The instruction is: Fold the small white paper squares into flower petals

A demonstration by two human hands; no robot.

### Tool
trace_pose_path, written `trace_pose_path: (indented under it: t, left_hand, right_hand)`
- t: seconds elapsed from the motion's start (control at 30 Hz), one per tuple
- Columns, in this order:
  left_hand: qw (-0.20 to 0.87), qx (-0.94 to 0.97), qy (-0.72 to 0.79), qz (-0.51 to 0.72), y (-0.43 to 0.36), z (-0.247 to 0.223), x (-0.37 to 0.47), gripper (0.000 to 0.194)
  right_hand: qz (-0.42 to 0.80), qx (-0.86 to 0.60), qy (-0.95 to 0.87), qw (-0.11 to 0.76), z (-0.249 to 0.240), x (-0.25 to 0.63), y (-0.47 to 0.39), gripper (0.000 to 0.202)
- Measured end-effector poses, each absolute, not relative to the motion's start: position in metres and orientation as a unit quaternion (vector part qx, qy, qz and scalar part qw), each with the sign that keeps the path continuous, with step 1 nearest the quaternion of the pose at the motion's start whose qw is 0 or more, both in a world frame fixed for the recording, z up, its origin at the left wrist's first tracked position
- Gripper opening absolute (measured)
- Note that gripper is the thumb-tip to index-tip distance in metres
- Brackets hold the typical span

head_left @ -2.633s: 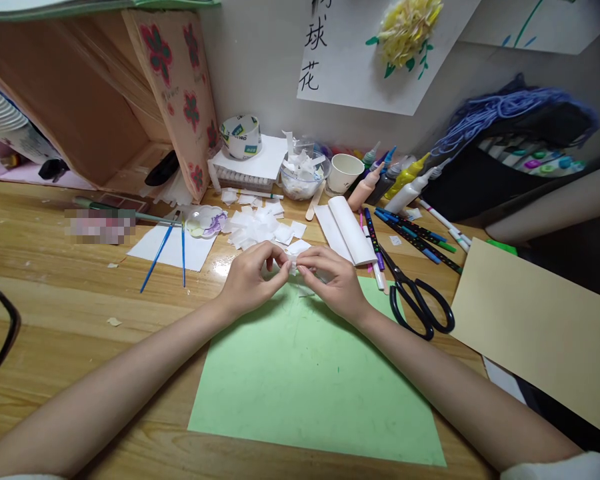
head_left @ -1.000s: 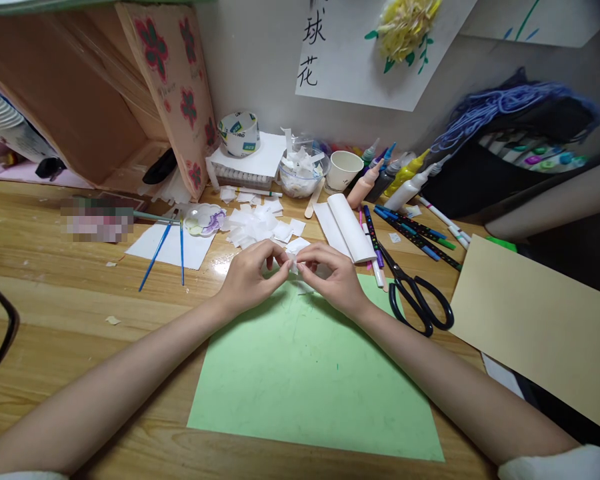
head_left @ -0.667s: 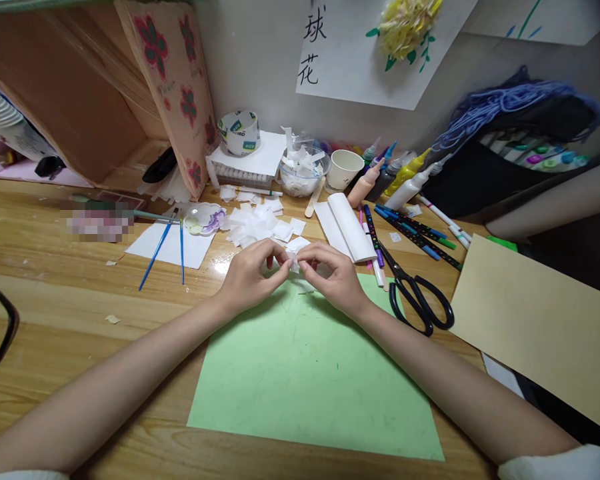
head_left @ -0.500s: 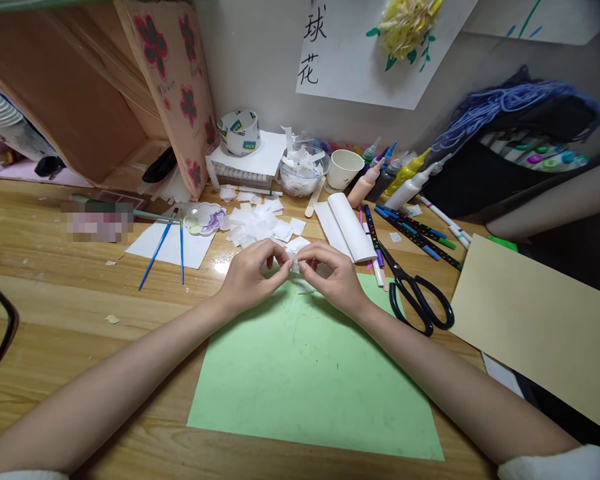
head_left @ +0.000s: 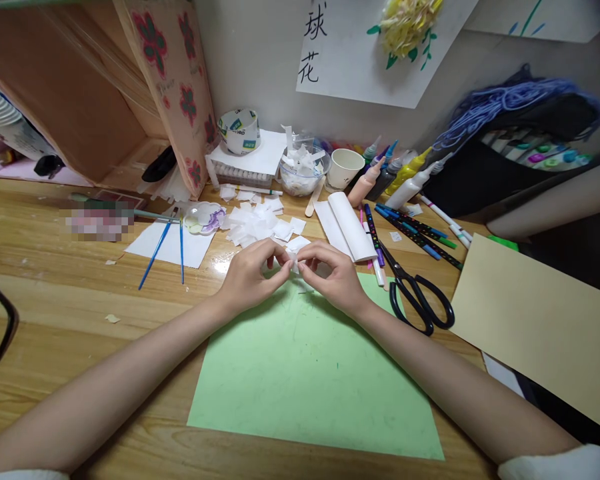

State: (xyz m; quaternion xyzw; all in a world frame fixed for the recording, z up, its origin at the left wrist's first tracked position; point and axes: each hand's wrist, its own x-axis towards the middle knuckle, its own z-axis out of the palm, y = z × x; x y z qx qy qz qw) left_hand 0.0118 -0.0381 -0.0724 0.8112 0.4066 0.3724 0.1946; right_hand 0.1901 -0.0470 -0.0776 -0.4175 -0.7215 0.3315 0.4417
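Pinching a small piece of white paper (head_left: 295, 262) between them, the two hands meet almost tip to tip over the twelve o'clock edge of a pale green sheet (head_left: 315, 373). The left hand (head_left: 253, 273) grips the paper from its nine o'clock side, thumb and index closed on it, the other fingers curled and partly hidden. From three o'clock the right hand (head_left: 333, 273) does likewise, its fingers arched and brought down to the thumb on the paper.

Reckoning from the hands, a loose pile of white paper squares (head_left: 255, 223) lies close by, between ten and eleven o'clock. At two o'clock, just beside the right hand, is a partly rolled white sheet (head_left: 353, 230). Black-handled scissors (head_left: 415, 303) rest between three and four, overlapping the green sheet's corner.

Farther out on the wooden tabletop (head_left: 55, 320), two blue-handled paintbrushes (head_left: 156, 257) sit on white paper at nine, near a paint-stained palette (head_left: 205, 219) at ten. At twelve stands a clear bowl of paper scraps (head_left: 303, 177), with a paper cup (head_left: 345, 170) at one and squeeze bottles (head_left: 365, 185) toward two.
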Motion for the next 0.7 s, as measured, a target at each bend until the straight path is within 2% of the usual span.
trace_pose_path:
  t: [0.33,0.7]
  left_hand:
    - [0.146,0.809,0.397,0.409,-0.0397,-0.0742,0.0127,0.01]
    - [0.118,0.81,0.405,0.407,-0.0396,-0.0766,0.0127,0.003]
  right_hand:
    - [0.349,-0.419,-0.708,0.448,-0.0771,0.1891,-0.0463,0.008]
    - [0.378,-0.417,-0.699,0.441,-0.0778,0.1903,-0.0452,0.012]
